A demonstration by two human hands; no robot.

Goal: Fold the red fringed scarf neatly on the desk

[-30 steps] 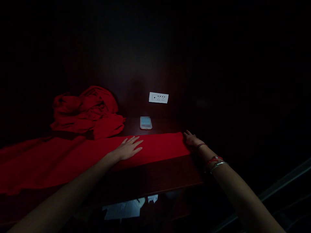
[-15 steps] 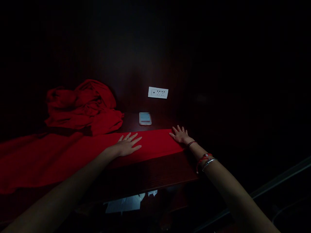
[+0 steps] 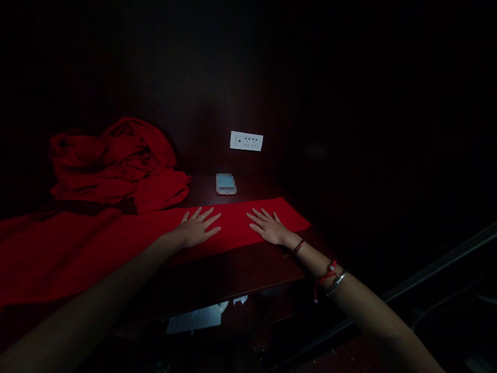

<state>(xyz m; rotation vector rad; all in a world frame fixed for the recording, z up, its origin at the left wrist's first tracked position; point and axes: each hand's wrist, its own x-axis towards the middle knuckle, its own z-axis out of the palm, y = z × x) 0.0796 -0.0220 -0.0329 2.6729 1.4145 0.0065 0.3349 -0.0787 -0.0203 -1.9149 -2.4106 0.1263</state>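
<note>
A dark wooden surface point(image 3: 248, 269) bears a flat red cloth point(image 3: 235, 223); the left hand point(image 3: 196, 229) and right hand point(image 3: 267, 226) lie open on it, fingers spread.

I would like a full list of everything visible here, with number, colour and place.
Long flat fabric strip: 1, red, under both hands
Crumpled fabric heap: 1, red, behind strip, left
Small blurred flat object: 1, pale blue, behind strip
Rectangular socket panel: 1, white, back wall
Wooden board: 1, dark reddish-brown, under strip
Thin sheet: 1, pale, below board
Ring: 1, silvery, left hand
Bracelets: 3, silvery, red, dark, right arm
Left hand, right hand: 2, spread on strip
</note>
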